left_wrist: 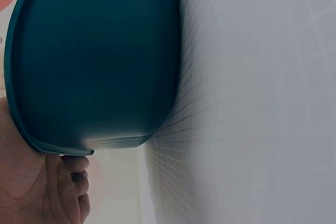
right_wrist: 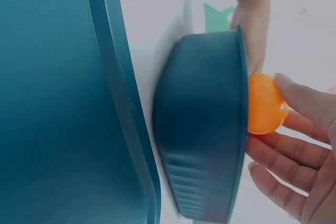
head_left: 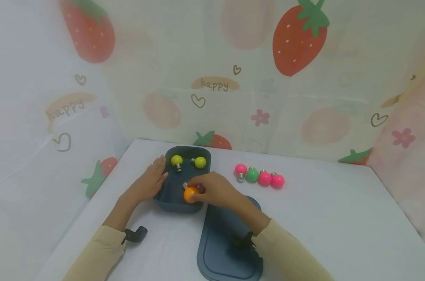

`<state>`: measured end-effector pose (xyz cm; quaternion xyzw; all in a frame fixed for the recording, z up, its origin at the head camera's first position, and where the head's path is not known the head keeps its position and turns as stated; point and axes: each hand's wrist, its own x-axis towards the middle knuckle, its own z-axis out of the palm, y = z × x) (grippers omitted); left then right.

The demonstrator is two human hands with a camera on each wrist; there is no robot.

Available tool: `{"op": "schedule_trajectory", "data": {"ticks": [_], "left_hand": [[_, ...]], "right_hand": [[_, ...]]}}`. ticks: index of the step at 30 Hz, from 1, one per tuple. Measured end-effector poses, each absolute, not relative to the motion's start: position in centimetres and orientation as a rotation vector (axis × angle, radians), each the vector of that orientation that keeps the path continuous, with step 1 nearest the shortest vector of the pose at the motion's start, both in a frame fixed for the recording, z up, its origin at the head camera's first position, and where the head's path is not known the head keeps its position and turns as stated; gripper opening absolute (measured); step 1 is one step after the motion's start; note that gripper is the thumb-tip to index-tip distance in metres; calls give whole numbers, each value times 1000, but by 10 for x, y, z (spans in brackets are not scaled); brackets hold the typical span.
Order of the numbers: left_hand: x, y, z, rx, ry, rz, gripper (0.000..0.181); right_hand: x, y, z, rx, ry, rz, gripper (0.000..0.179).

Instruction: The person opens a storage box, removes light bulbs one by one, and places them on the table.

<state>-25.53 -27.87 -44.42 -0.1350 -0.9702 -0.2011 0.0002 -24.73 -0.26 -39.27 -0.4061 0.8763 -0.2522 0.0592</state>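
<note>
Right hand [head_left: 215,189]: orange bulb [head_left: 189,195] pinched between thumb and fingers at near end of box [head_left: 179,207], partly hidden by box rim in right wrist view. Left hand [head_left: 150,182]: placed against left side of box, fingers straight. Dark purple bulb [head_left: 200,189] partly covered by right hand. Two yellow bulbs [head_left: 200,162] contained in far end. Lid [head_left: 230,238] set just beside box on tabletop [head_left: 324,226], partly covered by right arm. Three pink bulbs [head_left: 264,178] and green bulb [head_left: 252,175] lined up right of box.

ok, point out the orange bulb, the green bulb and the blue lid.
orange bulb [head_left: 189,194]: head view, on its round globe
green bulb [head_left: 252,175]: head view, on its round globe
blue lid [head_left: 223,239]: head view, on its flat face
</note>
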Motion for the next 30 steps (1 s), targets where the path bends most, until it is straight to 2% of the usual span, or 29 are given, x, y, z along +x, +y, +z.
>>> {"op": "schedule_trajectory", "data": {"ticks": [8, 30], "left_hand": [[-255, -280, -444, -444, -3041, -625, 64], [-255, -280, -445, -460, -3022, -636, 64]], "right_hand": [[-240, 20, -384, -1136, 2680, -893, 41], [-244, 85, -395, -1029, 2764, -1190, 39]]}}
